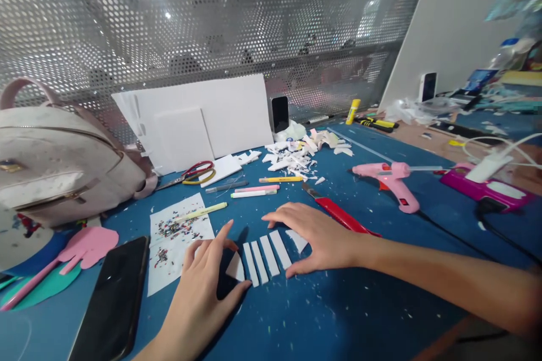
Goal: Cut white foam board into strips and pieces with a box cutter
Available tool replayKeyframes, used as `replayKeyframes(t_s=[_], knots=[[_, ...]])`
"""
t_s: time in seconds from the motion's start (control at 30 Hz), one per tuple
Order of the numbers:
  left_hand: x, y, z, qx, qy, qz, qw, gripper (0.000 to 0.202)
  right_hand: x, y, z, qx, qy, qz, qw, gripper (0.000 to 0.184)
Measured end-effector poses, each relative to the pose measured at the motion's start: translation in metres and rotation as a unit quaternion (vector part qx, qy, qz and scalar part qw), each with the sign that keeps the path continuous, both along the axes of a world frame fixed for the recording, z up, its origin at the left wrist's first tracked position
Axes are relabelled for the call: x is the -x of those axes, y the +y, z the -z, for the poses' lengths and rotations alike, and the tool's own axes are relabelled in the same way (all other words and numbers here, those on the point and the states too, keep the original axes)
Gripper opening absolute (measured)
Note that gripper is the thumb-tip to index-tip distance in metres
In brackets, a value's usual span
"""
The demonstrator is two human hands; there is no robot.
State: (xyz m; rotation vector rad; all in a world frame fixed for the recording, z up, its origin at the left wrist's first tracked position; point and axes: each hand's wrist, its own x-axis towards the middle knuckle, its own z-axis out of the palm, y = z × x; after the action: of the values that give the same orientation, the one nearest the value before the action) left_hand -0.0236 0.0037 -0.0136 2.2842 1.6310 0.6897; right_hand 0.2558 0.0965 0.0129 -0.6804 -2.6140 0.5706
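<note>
Several white foam strips [269, 255] lie side by side on the blue table, between my two hands. A white foam piece with a curved edge [236, 267] rests at the left end of the row, and my left hand [207, 276] is around it with thumb and fingers apart. At the right end lies another small white piece [297, 240], partly under my right hand [317, 235]. The right thumb is close to the end of the nearest strip, fingers spread. Neither hand has anything lifted. Just beyond my right hand is a red utility knife [339, 214].
A pink glue gun [392, 177] lies at right, near a purple power strip [486, 186]. White scraps [292, 158], pens [254, 192] and scissors [190, 174] lie behind my hands. A phone [112, 299], a bead-strewn paper [186, 248] and a backpack [63, 152] are at left.
</note>
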Motion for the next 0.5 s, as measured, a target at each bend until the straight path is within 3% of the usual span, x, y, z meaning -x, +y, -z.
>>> replayKeyframes(t_s=[0.23, 0.5], knots=[[0.001, 0.001, 0.0, -0.003, -0.005, -0.001, 1.0, 0.083, -0.013, 0.011, -0.005, -0.025, -0.053, 0.018, 0.998, 0.077], [-0.002, 0.001, -0.005, -0.033, -0.013, 0.007, 0.999, 0.08, -0.01, 0.011, -0.003, -0.001, -0.059, 0.019, 0.998, 0.073]])
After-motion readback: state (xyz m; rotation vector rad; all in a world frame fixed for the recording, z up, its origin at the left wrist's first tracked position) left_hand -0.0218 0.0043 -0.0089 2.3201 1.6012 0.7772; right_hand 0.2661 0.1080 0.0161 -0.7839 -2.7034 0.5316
